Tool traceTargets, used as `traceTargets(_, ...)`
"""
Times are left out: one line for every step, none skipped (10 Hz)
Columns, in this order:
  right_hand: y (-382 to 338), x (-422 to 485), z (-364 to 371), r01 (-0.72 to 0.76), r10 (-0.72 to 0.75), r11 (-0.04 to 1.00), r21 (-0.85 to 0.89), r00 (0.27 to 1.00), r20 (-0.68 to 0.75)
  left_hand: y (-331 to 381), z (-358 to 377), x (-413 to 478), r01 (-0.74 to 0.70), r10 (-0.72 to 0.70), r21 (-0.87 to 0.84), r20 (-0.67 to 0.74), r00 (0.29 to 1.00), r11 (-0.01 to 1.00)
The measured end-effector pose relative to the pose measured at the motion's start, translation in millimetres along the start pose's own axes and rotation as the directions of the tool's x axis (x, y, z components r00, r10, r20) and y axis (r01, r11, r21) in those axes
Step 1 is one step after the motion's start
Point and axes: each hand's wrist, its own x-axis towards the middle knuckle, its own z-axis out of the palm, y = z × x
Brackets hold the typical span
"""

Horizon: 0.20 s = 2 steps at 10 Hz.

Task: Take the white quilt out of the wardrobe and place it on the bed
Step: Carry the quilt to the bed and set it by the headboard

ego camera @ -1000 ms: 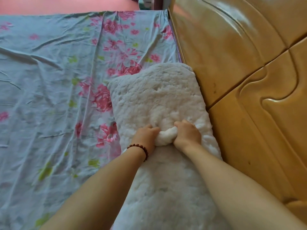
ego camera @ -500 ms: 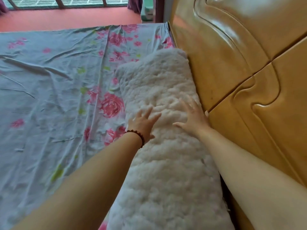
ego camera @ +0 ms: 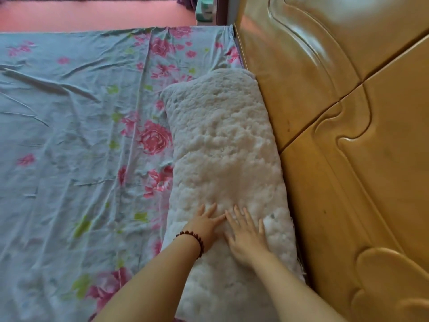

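Head view: a folded white fluffy quilt (ego camera: 222, 159) is laid lengthwise along the right edge of the bed (ego camera: 58, 135), pressed against the glossy carved wooden headboard (ego camera: 348, 135). The bed is covered by a wrinkled pale blue sheet printed with pink roses (ego camera: 92, 101). Both hands are rested flat on the near part of the quilt, fingers spread, nothing gripped. The left hand (ego camera: 205, 225) is seen with a dark red beaded bracelet (ego camera: 192, 239) at the wrist; the right hand (ego camera: 246, 235) is placed just beside it, fingertips nearly touching. A reddish floor (ego camera: 92, 15) is visible beyond the bed.
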Motion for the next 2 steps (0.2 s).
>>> traceTargets(-2, -5, -17, -0.007, 0.005, 1.0, 0.03, 0.997, 0.075, 2, -3, -18, 0.002, -0.003, -0.094, -0.005, 1.0, 0.996)
traceTargets(-10, -35, -15, -0.02, 0.016, 0.999, 0.029, 0.993, 0.119, 11, 2, -52, 0.005, 0.0, -0.113, 0.043, 0.999, 0.994)
